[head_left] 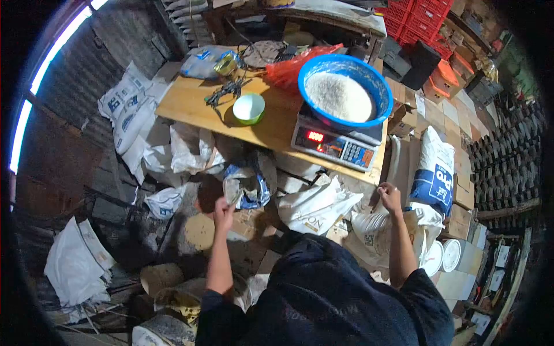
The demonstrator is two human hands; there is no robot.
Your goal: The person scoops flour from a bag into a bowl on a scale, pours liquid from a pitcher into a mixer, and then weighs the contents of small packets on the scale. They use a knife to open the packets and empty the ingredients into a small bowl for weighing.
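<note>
A blue basin (384, 109) with pale powder and a darker patch on it rests on a digital scale (334, 147) with a lit red display, at the right end of a wooden table (271, 130). A green bowl (249, 108) stands left of the scale, beside a dark cable (226, 92). My left hand (223, 209) is closed below the table's front edge, near a blue and white sack (254, 193); its fingertips are too small to read. My right hand (389, 195) has bent fingers near the table's front right corner, above a white sack (372, 222).
Filled sacks (130, 115) lean at the table's left side. A white and blue sack (433, 176) lies on boxes at the right. Red crates (412, 23) are stacked at the back right. White lids (451, 255) and loose sacks lie lower down.
</note>
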